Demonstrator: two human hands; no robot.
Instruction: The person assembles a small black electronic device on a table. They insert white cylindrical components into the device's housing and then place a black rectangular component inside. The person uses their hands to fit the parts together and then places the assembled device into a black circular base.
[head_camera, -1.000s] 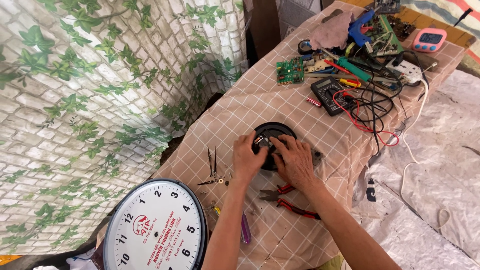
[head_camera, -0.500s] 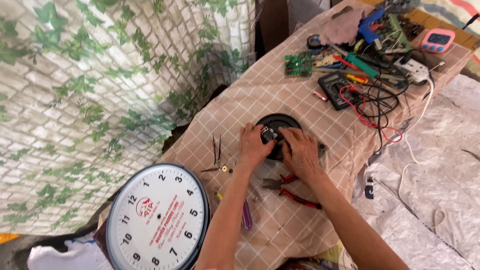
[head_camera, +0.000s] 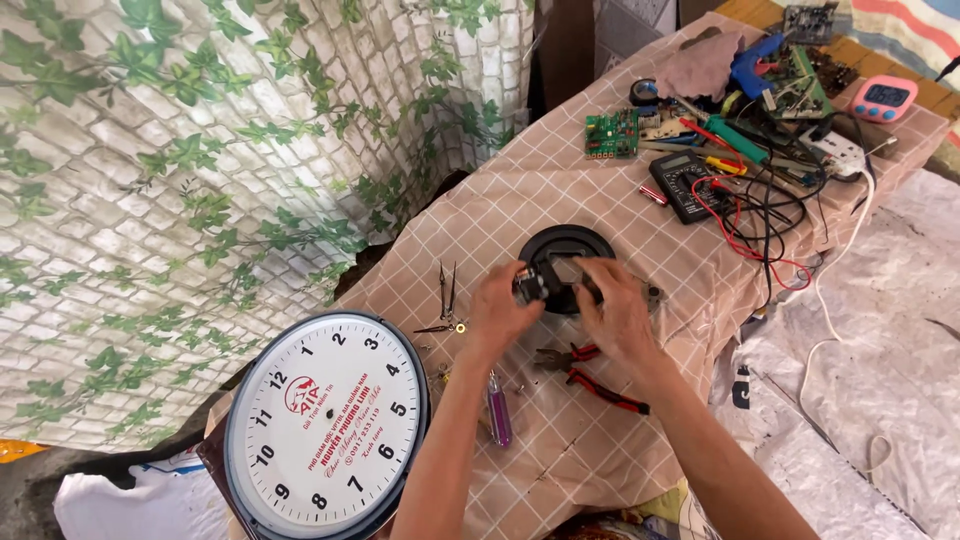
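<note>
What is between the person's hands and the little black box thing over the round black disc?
Nothing visible is. The left hand and the right hand already grip the small black box-shaped part from both sides, just above the round black plastic disc. The red-handled pliers lie nearer the person, out of the way.

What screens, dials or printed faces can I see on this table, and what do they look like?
Clock face: near left corner, round, white, dark rim, red emblem.
Multimeter: far right among wires, black slab, small grey screen.
Digital timer: far right edge, pink, rounded, dark screen.
Circuit board: far side, green rectangle.
</note>
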